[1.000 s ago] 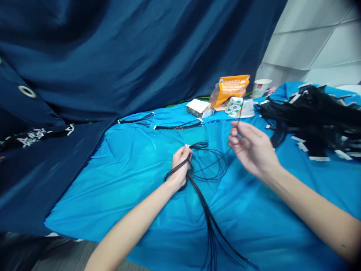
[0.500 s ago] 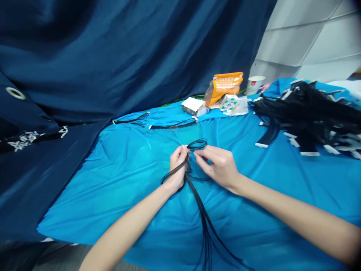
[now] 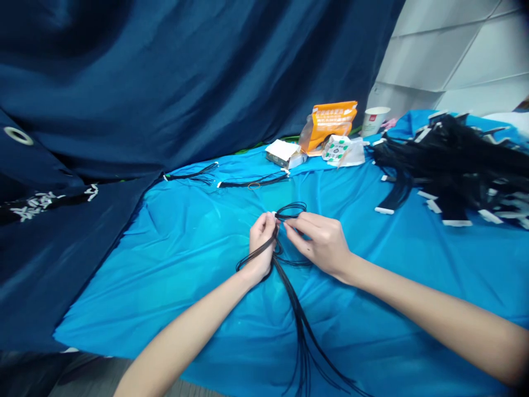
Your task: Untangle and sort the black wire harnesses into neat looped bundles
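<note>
At the centre of the frame, our left hand (image 3: 260, 240) grasps the black wires (image 3: 296, 303), whose tails run toward the bottom edge; our right hand (image 3: 324, 242) pinches them with thumb and forefinger just beside it. Above, 2 bundles (image 3: 235, 184) lie on blue cloth (image 3: 185, 237).

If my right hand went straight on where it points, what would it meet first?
Your right hand would probably meet your left hand, holding thin black wires; depth is unclear.
</note>
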Tool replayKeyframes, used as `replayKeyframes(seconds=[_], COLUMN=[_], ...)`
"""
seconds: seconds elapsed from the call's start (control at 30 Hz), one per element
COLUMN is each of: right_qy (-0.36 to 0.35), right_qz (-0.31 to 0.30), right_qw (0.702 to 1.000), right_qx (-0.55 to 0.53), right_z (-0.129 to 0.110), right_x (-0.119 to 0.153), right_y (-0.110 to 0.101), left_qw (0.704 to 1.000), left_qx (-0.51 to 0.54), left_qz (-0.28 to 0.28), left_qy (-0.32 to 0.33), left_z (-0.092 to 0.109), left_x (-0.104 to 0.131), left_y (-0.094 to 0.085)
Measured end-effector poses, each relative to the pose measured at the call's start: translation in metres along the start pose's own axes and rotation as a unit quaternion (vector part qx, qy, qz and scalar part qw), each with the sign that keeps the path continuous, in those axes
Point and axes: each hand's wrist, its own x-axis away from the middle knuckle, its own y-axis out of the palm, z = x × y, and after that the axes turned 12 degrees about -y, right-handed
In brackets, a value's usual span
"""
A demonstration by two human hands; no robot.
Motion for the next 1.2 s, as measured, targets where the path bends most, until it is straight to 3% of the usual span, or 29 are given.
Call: replayKeyframes(seconds=[0.17,0.4,0.8,1.2], right_qy=[0.003,0.033,0.023,0.041], right_qz=[0.007,-0.059,-0.040,-0.074], right_qw=[1.000,0.998,0.998,0.996], right_qx=[0.012,0.013,0.033,0.028], right_z=[-0.0040,-0.0040,-0.0039,-0.0035], right_x=[-0.0023,0.0013,0.0001,0.0003], right_y=[-0.0011,0.0036,0.0036,0.0025], left_qw=[1.000,0.999,0.999,0.998], left_qx=[0.005,-0.018,-0.038,-0.044], left_qz=[0.004,0.027,0.024,0.026], left_qy=[0.004,0.020,0.027,0.033], left_z=[-0.0017,-0.0038,-0.0058,-0.0059], left_x=[-0.0014,-0.0025,-0.0031,-0.0027], left_y=[-0.0008,-0.0022,-0.0029,-0.0024])
